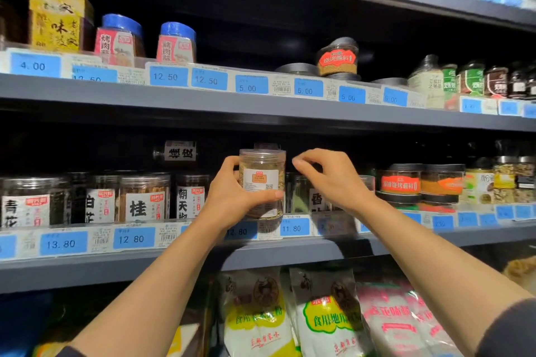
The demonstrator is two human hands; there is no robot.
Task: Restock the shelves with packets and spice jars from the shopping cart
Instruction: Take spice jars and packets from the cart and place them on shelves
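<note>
A clear plastic spice jar (pixel 262 180) with a white and orange label and a clear lid is held upright by my left hand (pixel 232 197), level with the middle shelf (pixel 406 236). My thumb crosses the front of the jar and my fingers wrap behind its left side. Just right of the jar hovers my right hand (pixel 327 178), its fingers curled and pinched near the jar's lid, with nothing in it. Similar clear jars (pixel 142 197) with white labels stand in a row on the middle shelf to the left.
Blue price tags (pixel 133 238) line each shelf edge. Flat round tins (pixel 400 182) sit stacked at the right of the middle shelf. The upper shelf (pixel 203 98) carries blue-lidded jars (pixel 177 42) and a yellow box (pixel 56 19). Flour and starch packets (pixel 327 316) fill the shelf below.
</note>
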